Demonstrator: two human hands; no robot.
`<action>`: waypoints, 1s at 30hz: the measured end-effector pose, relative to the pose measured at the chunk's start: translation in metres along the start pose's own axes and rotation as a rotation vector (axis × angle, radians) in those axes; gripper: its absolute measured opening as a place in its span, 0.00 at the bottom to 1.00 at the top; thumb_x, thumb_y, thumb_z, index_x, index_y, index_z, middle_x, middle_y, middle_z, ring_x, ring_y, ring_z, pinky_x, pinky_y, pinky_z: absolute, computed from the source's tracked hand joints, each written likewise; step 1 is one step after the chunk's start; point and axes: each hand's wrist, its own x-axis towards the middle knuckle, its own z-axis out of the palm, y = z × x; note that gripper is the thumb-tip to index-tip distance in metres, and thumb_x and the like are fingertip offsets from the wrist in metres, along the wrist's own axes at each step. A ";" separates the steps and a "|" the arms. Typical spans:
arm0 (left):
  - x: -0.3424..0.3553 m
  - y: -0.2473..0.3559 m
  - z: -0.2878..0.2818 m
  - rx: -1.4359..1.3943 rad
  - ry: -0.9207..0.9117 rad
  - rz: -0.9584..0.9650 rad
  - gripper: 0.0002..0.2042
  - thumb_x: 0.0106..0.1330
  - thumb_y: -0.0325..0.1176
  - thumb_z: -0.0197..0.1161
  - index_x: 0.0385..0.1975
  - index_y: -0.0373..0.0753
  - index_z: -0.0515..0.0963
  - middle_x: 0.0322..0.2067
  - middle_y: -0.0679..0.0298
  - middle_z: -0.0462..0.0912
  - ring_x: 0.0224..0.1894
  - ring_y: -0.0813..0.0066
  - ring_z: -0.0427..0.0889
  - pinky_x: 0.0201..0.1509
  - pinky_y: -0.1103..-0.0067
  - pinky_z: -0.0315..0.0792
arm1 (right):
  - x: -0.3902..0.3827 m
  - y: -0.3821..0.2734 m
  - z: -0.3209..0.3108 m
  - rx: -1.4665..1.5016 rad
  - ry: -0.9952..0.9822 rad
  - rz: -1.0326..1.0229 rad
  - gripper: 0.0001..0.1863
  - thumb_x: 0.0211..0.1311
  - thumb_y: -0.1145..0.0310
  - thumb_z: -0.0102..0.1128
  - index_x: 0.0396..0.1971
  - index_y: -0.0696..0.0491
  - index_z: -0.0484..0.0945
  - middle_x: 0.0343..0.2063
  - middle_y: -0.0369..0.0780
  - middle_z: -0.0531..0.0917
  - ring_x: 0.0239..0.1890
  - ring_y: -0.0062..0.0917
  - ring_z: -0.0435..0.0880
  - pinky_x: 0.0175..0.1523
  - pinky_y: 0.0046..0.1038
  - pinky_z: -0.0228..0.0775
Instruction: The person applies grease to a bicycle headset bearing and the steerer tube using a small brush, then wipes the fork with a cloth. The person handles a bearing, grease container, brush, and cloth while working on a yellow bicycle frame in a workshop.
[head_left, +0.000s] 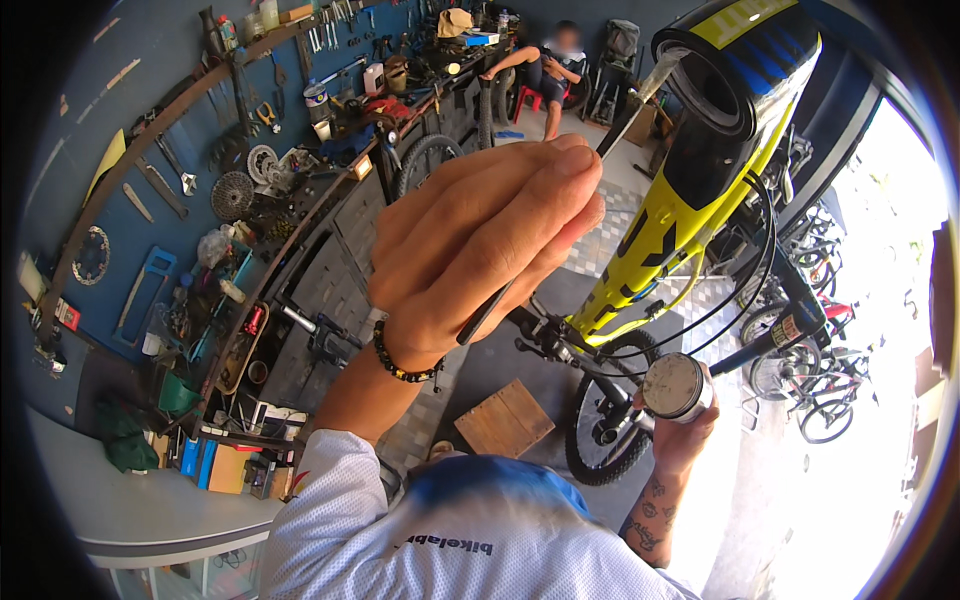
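My left hand (490,230) is raised in the middle of the view, its fingers closed around a thin dark-handled brush (622,128). The handle's end sticks out below the palm. The brush's pale, smeared tip meets the rim of the open head tube (688,72) on a yellow and black bike frame (640,235). Lower right, my right hand (692,440) grips a round tin (674,387) with a pale, scuffed top. Whether that top is a lid or the contents, I cannot tell. Some of its fingers are hidden behind the tin.
Tools hang on the blue wall at left, above a cluttered workbench (300,225). A wooden box (505,418) stands on the floor near a knobbly bike wheel (612,410). Cables loop below the frame. A person (550,75) sits at the back; several bikes (810,370) stand at right.
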 end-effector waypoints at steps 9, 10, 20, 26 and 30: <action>-0.001 0.007 0.006 -0.129 0.039 -0.213 0.15 0.57 0.19 0.77 0.44 0.28 0.84 0.37 0.53 0.90 0.34 0.64 0.89 0.35 0.76 0.83 | -0.008 0.001 0.000 0.005 0.041 -0.028 0.53 0.60 0.27 0.62 0.56 0.69 0.73 0.53 0.47 0.80 0.57 0.32 0.80 0.65 0.35 0.71; -0.001 0.010 0.006 -0.174 0.053 -0.270 0.14 0.58 0.19 0.76 0.43 0.27 0.84 0.36 0.52 0.89 0.34 0.64 0.89 0.34 0.76 0.83 | -0.010 0.001 0.000 -0.018 0.038 -0.036 0.52 0.60 0.27 0.62 0.56 0.69 0.73 0.53 0.47 0.80 0.57 0.32 0.80 0.65 0.35 0.70; 0.006 0.005 0.012 -0.196 0.112 -0.236 0.09 0.74 0.23 0.62 0.43 0.20 0.81 0.33 0.48 0.88 0.29 0.64 0.89 0.34 0.75 0.85 | -0.018 -0.008 0.011 -0.116 0.083 -0.013 0.56 0.57 0.24 0.62 0.55 0.71 0.73 0.49 0.47 0.82 0.54 0.29 0.81 0.62 0.32 0.72; 0.007 0.017 0.016 -0.425 0.191 -0.514 0.08 0.74 0.23 0.62 0.42 0.21 0.81 0.31 0.48 0.88 0.25 0.66 0.88 0.30 0.76 0.84 | -0.023 -0.008 0.014 -0.105 0.091 -0.007 0.57 0.56 0.23 0.61 0.55 0.71 0.73 0.48 0.46 0.82 0.52 0.28 0.82 0.61 0.31 0.73; 0.011 0.011 0.025 -0.360 0.284 -0.434 0.09 0.74 0.25 0.62 0.41 0.23 0.82 0.28 0.48 0.88 0.23 0.66 0.87 0.25 0.77 0.82 | -0.023 -0.003 0.011 -0.160 0.075 -0.092 0.50 0.63 0.26 0.56 0.59 0.63 0.69 0.43 0.48 0.82 0.38 0.37 0.85 0.42 0.38 0.80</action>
